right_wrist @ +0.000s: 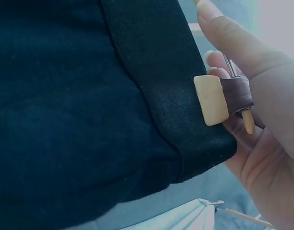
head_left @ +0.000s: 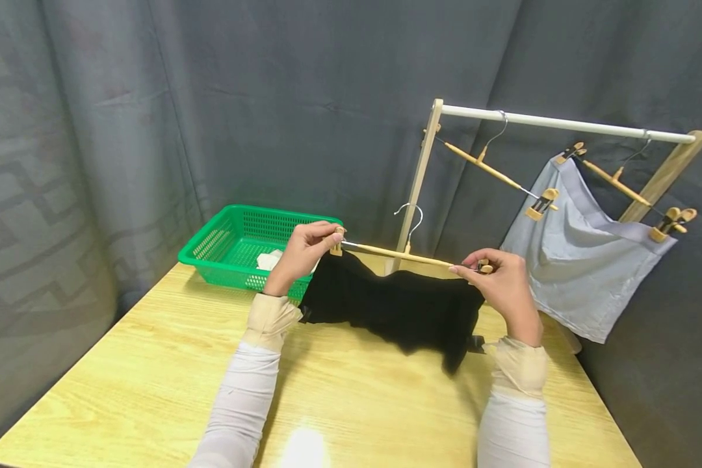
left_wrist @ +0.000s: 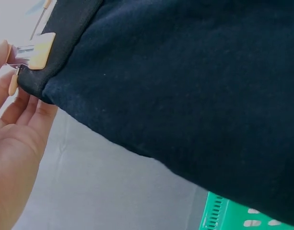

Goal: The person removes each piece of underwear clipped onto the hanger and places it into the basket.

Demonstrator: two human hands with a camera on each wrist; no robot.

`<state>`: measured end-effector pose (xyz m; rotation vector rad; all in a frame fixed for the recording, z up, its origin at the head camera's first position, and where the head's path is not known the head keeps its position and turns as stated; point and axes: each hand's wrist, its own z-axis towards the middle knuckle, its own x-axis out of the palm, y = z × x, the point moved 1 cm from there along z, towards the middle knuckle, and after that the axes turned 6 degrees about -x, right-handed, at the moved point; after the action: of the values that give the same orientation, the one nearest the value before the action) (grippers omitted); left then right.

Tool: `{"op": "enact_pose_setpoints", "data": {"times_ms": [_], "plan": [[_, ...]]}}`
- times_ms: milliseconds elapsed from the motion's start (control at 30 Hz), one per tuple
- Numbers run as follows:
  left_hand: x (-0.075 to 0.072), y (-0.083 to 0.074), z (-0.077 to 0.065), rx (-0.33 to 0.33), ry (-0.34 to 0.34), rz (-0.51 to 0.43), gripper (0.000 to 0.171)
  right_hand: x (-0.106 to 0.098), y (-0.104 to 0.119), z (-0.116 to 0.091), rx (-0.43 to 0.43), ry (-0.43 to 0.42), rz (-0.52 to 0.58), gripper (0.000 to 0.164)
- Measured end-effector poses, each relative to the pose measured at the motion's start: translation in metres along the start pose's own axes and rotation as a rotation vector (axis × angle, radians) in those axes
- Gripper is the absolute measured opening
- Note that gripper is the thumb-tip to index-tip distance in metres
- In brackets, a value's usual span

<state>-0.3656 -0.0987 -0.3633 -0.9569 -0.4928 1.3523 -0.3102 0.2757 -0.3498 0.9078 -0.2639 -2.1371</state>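
Note:
A wooden clip hanger (head_left: 398, 254) with a metal hook is held level above the table. From it hangs a black garment (head_left: 392, 302) with a wide waistband (right_wrist: 158, 62), perhaps shorts or a skirt. My left hand (head_left: 304, 250) pinches the hanger's left clip (left_wrist: 41, 51), which bites the waistband corner. At the other end my right hand (head_left: 503, 286) grips the hanger, thumb along the bar and fingers around the right clip (right_wrist: 212, 100). That clip also bites the waistband. The garment's lower edge hangs loose over the table.
A green plastic basket (head_left: 210, 265) with white cloth (head_left: 267, 260) inside stands at the back left of the wooden table (head_left: 351, 403). At right, a rack (head_left: 561, 123) carries a hanger without cloth (head_left: 485, 167) and another hanger with a light grey garment (head_left: 579, 240). Grey curtains (head_left: 304, 97) surround the table.

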Motion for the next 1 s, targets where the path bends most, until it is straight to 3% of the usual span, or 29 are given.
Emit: {"op": "enact_pose_setpoints", "data": {"times_ms": [500,800,1000], "plan": [[0.0000,-0.0002,-0.0021,-0.002,-0.031,0.059,0.029,-0.0014,-0.0016,-0.0007,-0.009,-0.018,0.034,0.018],[-0.0031,0.0012,-0.0026,-0.026,0.051,0.038,0.029,-0.0033,-0.0015,-0.0011,-0.015,-0.014,-0.004,0.018],[-0.0057,-0.0006,-0.0027,-0.061,0.044,0.060,0.031,-0.0038,-0.0014,-0.0006,-0.019,-0.012,0.039,0.018]]}}
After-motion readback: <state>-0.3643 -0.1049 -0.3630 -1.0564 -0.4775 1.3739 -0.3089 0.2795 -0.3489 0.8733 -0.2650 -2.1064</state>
